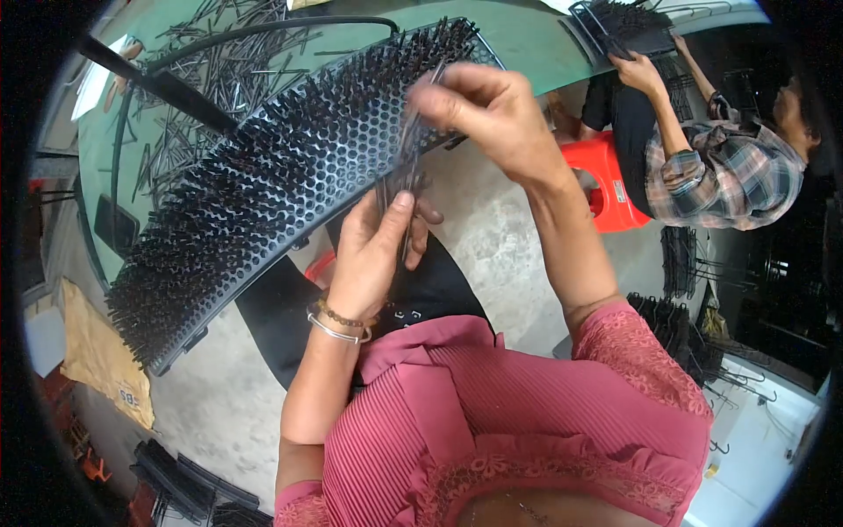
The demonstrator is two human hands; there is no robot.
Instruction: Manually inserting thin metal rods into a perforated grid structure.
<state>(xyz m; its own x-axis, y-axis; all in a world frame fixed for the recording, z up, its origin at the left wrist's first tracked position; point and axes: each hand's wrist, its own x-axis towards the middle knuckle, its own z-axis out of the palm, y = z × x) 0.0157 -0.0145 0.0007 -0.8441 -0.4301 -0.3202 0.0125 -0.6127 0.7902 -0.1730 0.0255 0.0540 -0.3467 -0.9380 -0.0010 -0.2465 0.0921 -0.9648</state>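
My left hand (367, 250), wearing a beaded bracelet and a metal bangle, is closed around a small bundle of thin dark strips (407, 248). Above it, the fingers of my right hand (492, 114) are pinched together, blurred by motion. A thin strip (413, 132) seems to run from those fingertips down toward the bundle. Both hands are at the near right edge of a long black rack (342, 162) with a honeycomb of holes. Dark strips stand upright in most of its holes; a band along the near edge and right part shows bare holes.
Loose strips (224, 66) lie heaped on a green table (527, 44) beyond the rack. A black bar (180, 97) crosses above them. To the right, a person in a plaid shirt (702, 176) works at another rack (628, 26), beside a red stool (606, 176). Black hooked racks (663, 329) stand lower right.
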